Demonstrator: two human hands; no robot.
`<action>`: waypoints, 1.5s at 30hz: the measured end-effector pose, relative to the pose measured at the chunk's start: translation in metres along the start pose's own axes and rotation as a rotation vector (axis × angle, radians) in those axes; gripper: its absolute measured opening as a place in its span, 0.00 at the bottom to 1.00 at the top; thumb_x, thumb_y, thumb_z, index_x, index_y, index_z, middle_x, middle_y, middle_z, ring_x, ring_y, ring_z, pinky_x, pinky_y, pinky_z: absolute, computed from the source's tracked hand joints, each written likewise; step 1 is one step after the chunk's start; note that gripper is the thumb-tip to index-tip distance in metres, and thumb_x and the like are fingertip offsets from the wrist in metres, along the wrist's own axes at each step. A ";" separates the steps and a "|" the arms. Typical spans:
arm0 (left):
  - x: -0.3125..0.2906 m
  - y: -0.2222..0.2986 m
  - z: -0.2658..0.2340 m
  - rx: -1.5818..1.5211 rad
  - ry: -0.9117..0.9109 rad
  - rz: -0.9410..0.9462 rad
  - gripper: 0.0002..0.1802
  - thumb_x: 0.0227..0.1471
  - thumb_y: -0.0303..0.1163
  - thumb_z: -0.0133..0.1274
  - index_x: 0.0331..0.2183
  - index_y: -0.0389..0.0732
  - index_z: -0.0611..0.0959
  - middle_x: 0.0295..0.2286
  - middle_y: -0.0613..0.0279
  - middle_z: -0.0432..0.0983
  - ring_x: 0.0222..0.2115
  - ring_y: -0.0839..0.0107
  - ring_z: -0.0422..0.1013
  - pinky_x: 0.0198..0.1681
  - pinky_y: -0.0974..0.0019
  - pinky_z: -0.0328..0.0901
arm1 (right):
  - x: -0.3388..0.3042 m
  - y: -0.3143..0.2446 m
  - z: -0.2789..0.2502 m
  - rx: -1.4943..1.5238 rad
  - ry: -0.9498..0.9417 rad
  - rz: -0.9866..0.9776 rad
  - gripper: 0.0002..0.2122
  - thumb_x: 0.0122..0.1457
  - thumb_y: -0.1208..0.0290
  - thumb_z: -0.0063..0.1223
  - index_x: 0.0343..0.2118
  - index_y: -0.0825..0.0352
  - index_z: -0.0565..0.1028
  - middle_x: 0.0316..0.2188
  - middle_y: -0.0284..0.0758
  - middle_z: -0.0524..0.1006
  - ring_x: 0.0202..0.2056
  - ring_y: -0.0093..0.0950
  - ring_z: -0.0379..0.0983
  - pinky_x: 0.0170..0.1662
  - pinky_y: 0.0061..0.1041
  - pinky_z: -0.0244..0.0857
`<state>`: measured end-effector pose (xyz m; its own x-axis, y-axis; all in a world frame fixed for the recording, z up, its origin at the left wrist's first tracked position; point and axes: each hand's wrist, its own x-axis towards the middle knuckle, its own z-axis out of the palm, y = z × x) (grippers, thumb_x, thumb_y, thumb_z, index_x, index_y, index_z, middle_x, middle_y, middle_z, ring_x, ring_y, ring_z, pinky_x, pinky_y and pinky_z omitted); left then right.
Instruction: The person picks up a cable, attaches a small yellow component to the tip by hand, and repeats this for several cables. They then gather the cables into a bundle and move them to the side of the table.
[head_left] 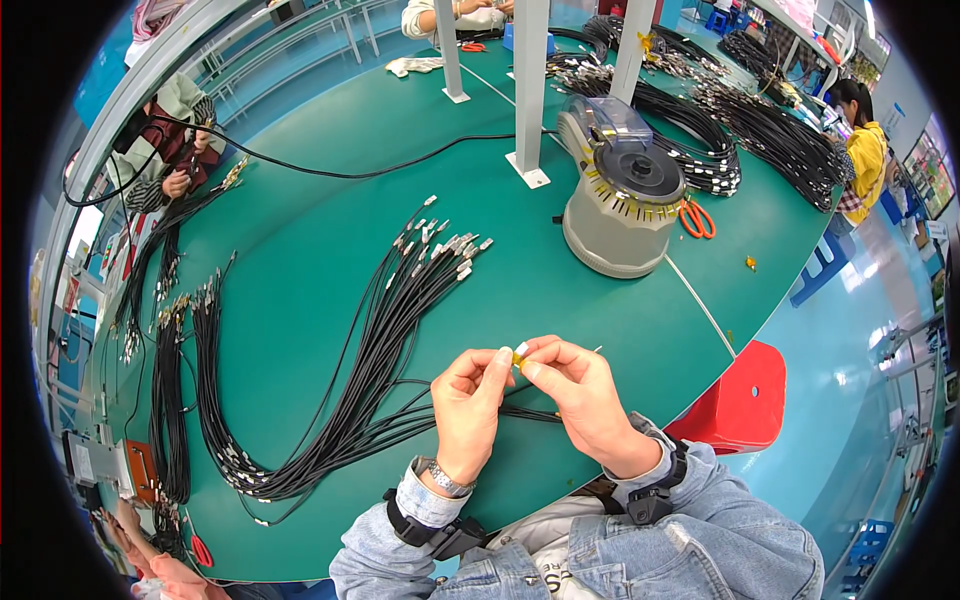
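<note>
My left hand [470,408] and my right hand [582,398] meet above the green table, fingertips nearly touching. Between them they pinch a small piece of yellow tape [518,363] with a white tip on it, which looks like a cable's end. Black cables [425,410] run from the left beneath both hands. They belong to a long curved bundle of black cables [372,355] with white-tagged ends [440,250], lying left of my hands. Beyond my right hand stands a grey round tape dispenser [622,220] with short yellow strips around its rim.
Orange-handled scissors [697,218] lie beside the dispenser. White metal posts [529,100] rise from the green table [300,220]. More cable bundles [790,140] lie far right. A red stool [740,400] stands at the table's right edge. Several other people work around the table.
</note>
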<state>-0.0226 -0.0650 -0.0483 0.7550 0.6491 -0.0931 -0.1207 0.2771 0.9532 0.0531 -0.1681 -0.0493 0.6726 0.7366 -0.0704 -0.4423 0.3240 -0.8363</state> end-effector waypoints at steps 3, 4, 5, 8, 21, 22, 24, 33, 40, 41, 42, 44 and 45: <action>0.000 0.001 -0.001 -0.020 -0.003 -0.021 0.07 0.52 0.31 0.51 0.25 0.39 0.77 0.18 0.71 0.69 0.15 0.86 0.57 0.17 0.80 0.48 | 0.000 0.001 0.001 -0.008 0.005 -0.043 0.02 0.53 0.80 0.50 0.29 0.71 0.74 0.37 0.34 0.69 0.40 0.22 0.66 0.47 0.23 0.59; 0.000 0.002 -0.001 -0.030 -0.004 -0.032 0.07 0.52 0.31 0.51 0.25 0.39 0.77 0.18 0.71 0.69 0.15 0.86 0.57 0.17 0.80 0.48 | 0.000 0.003 0.000 -0.030 0.006 -0.062 0.02 0.53 0.80 0.50 0.29 0.72 0.73 0.38 0.34 0.69 0.39 0.21 0.66 0.45 0.22 0.60; 0.000 0.002 -0.002 -0.030 -0.003 -0.032 0.07 0.52 0.31 0.51 0.25 0.39 0.77 0.18 0.71 0.69 0.15 0.86 0.57 0.17 0.80 0.48 | 0.001 0.005 -0.001 -0.051 0.006 -0.081 0.02 0.53 0.80 0.50 0.29 0.72 0.73 0.38 0.34 0.69 0.39 0.21 0.67 0.44 0.21 0.61; 0.000 0.002 -0.005 -0.068 -0.032 -0.061 0.07 0.52 0.31 0.52 0.26 0.37 0.78 0.19 0.71 0.70 0.17 0.87 0.58 0.18 0.81 0.51 | 0.003 0.008 -0.002 -0.091 0.007 -0.112 0.03 0.54 0.79 0.51 0.29 0.73 0.73 0.38 0.34 0.69 0.38 0.21 0.67 0.43 0.20 0.62; 0.001 -0.001 0.002 -0.004 0.000 -0.002 0.08 0.52 0.31 0.51 0.24 0.40 0.76 0.17 0.72 0.68 0.15 0.87 0.55 0.16 0.81 0.46 | 0.000 0.000 0.001 -0.003 0.013 -0.010 0.02 0.52 0.80 0.51 0.29 0.70 0.73 0.38 0.33 0.69 0.40 0.22 0.65 0.47 0.23 0.58; 0.001 0.000 0.001 -0.024 -0.007 -0.023 0.08 0.52 0.31 0.51 0.24 0.40 0.76 0.17 0.72 0.67 0.15 0.87 0.55 0.16 0.81 0.46 | 0.000 0.001 0.000 -0.003 0.019 -0.012 0.02 0.52 0.80 0.51 0.29 0.70 0.73 0.38 0.33 0.69 0.40 0.22 0.65 0.47 0.23 0.58; 0.001 0.002 -0.001 -0.063 -0.019 -0.065 0.07 0.52 0.31 0.51 0.25 0.39 0.76 0.17 0.72 0.67 0.15 0.87 0.55 0.16 0.81 0.46 | 0.001 0.003 0.000 -0.014 0.020 -0.024 0.02 0.52 0.80 0.51 0.29 0.70 0.73 0.38 0.33 0.69 0.40 0.22 0.65 0.47 0.23 0.58; -0.002 0.015 -0.004 -0.083 -0.103 -0.118 0.04 0.51 0.28 0.52 0.29 0.37 0.76 0.20 0.72 0.69 0.18 0.88 0.59 0.19 0.83 0.51 | 0.007 0.008 -0.005 -0.036 -0.003 -0.057 0.02 0.53 0.80 0.51 0.29 0.70 0.73 0.38 0.34 0.69 0.39 0.22 0.66 0.46 0.22 0.60; 0.000 0.008 -0.008 -0.031 -0.083 -0.034 0.04 0.48 0.23 0.53 0.30 0.36 0.76 0.21 0.68 0.69 0.16 0.84 0.60 0.16 0.80 0.52 | 0.009 0.007 -0.010 0.047 -0.039 -0.003 0.03 0.53 0.80 0.51 0.31 0.71 0.74 0.38 0.34 0.69 0.40 0.22 0.66 0.45 0.22 0.60; 0.000 0.007 -0.008 -0.030 -0.085 -0.035 0.04 0.48 0.23 0.53 0.30 0.36 0.76 0.21 0.68 0.69 0.16 0.84 0.60 0.16 0.80 0.52 | 0.009 0.007 -0.010 0.060 -0.036 0.011 0.03 0.53 0.80 0.51 0.31 0.71 0.74 0.38 0.34 0.69 0.40 0.22 0.66 0.45 0.22 0.60; 0.000 0.006 -0.008 -0.023 -0.080 -0.027 0.04 0.48 0.23 0.53 0.30 0.35 0.77 0.21 0.67 0.70 0.16 0.84 0.61 0.16 0.80 0.53 | 0.009 0.007 -0.010 0.074 -0.033 0.025 0.03 0.53 0.80 0.51 0.31 0.71 0.74 0.37 0.34 0.69 0.39 0.22 0.66 0.45 0.22 0.60; 0.000 0.005 -0.008 -0.011 -0.069 -0.011 0.04 0.48 0.23 0.53 0.30 0.34 0.77 0.22 0.65 0.71 0.16 0.82 0.63 0.17 0.79 0.56 | 0.009 0.008 -0.011 0.073 -0.036 0.011 0.03 0.53 0.80 0.51 0.31 0.71 0.74 0.37 0.34 0.69 0.39 0.22 0.66 0.45 0.22 0.60; -0.001 0.005 -0.008 -0.009 -0.071 -0.011 0.04 0.48 0.23 0.53 0.30 0.34 0.77 0.22 0.65 0.71 0.16 0.82 0.63 0.17 0.79 0.56 | 0.009 0.009 -0.012 0.070 -0.041 -0.001 0.03 0.53 0.79 0.51 0.31 0.71 0.74 0.37 0.34 0.70 0.39 0.22 0.66 0.45 0.22 0.60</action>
<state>-0.0290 -0.0588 -0.0455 0.8000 0.5943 -0.0822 -0.1180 0.2903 0.9496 0.0624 -0.1653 -0.0640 0.6491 0.7593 -0.0461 -0.4828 0.3644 -0.7963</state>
